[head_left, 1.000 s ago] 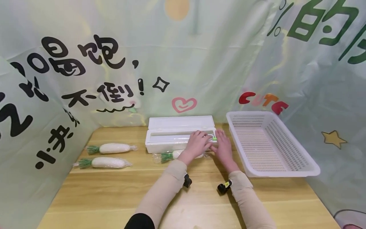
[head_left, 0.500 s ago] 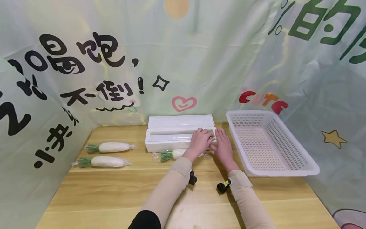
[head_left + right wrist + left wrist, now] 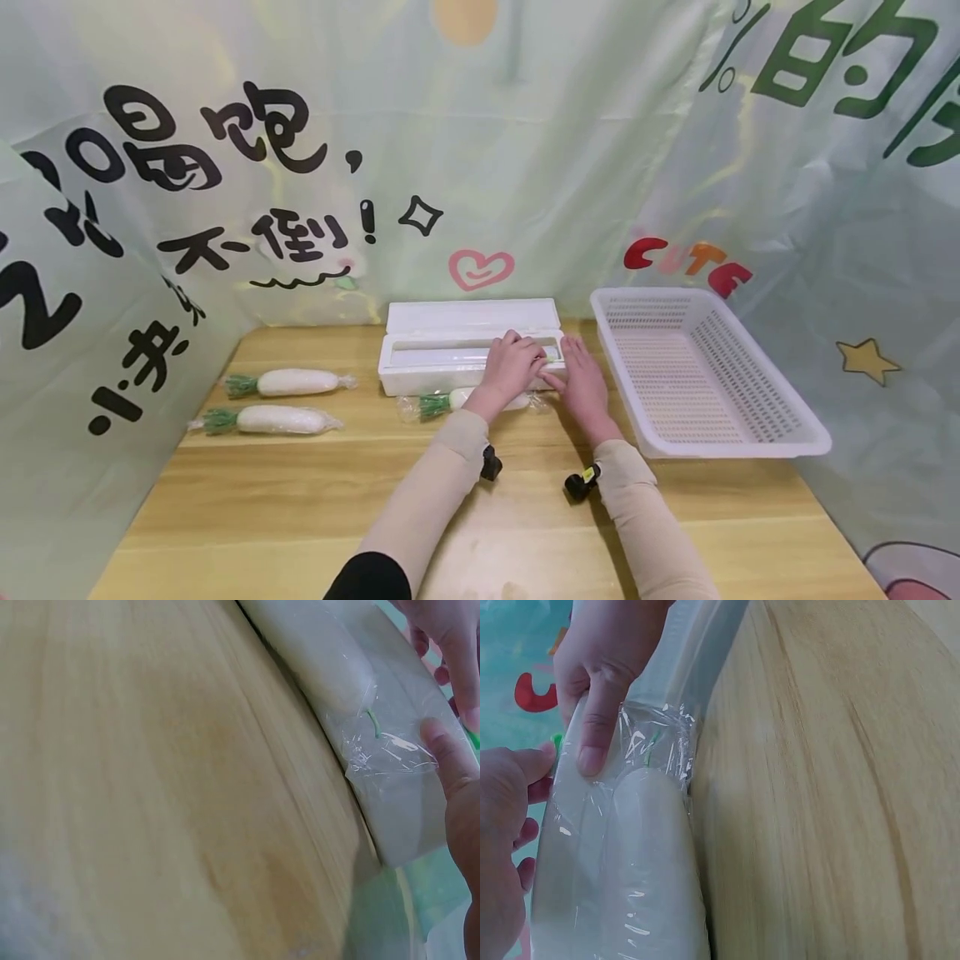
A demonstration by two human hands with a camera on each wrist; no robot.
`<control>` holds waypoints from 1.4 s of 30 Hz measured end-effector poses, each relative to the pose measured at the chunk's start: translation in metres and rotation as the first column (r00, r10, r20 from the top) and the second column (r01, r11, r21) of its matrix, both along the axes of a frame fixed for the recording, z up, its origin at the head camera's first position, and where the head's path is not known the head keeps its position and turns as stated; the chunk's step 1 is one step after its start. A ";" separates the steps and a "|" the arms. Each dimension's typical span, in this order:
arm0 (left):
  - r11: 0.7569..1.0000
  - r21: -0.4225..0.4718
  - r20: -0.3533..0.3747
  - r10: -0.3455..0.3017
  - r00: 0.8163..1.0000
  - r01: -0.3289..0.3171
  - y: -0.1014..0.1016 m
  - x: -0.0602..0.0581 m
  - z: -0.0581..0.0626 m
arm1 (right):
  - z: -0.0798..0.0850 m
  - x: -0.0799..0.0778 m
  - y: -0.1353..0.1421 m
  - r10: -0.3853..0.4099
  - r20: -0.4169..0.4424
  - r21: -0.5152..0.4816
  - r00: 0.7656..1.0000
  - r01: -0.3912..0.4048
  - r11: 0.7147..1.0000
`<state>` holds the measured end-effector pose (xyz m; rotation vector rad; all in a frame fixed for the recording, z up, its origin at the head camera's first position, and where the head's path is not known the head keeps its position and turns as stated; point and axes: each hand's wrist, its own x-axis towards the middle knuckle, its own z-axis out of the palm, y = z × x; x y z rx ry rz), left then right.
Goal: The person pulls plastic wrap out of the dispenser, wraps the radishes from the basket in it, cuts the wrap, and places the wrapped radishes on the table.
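A white cling film dispenser box (image 3: 420, 382) stands with its lid tipped back, a pale roll inside. At the box's right end, my left hand (image 3: 510, 371) pinches a small green slide cutter (image 3: 556, 742) between thumb and fingers. Beside it, my right hand (image 3: 585, 383) rests straight fingers on the box end, its thumb (image 3: 592, 754) pressing the front wall. A plastic-wrapped white radish (image 3: 456, 402) with green stalk ends lies along the box's front, partly behind my left wrist. Clear film from its wrap bunches near my right thumb.
Two more wrapped white radishes, a farther one (image 3: 298, 382) and a nearer one (image 3: 279, 419), lie at the left of the wooden table (image 3: 300, 517). A white perforated basket (image 3: 738, 450) stands at the right. A printed cloth (image 3: 570, 167) hangs behind the table.
My left hand shifts slightly right, then back left along the box edge. The right hand stays at the box end with its thumb moving a little. Box, radishes and basket keep their places.
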<state>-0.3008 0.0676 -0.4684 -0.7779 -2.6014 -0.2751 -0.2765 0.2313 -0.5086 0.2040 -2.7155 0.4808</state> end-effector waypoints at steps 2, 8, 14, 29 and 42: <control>1.000 -0.006 -0.004 0.007 1.000 -0.007 -0.005 0.001 -0.001 | -0.001 0.000 -0.002 0.007 -0.001 -0.007 1.000 -0.007 1.000; 1.000 -0.004 -0.049 0.019 0.999 -0.019 -0.017 0.003 -0.003 | -0.001 0.000 -0.009 0.006 0.014 0.010 1.000 -0.006 1.000; 1.000 0.017 -0.072 0.017 0.997 -0.016 -0.037 0.005 -0.005 | 0.000 0.000 -0.013 0.018 0.030 0.035 0.999 -0.019 0.999; 0.996 0.078 -0.109 -0.022 0.994 0.031 -0.204 0.001 0.000 | 0.009 0.002 0.004 -0.022 0.097 0.054 0.995 0.017 0.998; 0.995 0.090 -0.151 -0.027 0.988 0.041 -0.269 0.006 0.001 | 0.009 0.002 -0.006 0.003 0.090 0.031 0.996 -0.006 0.999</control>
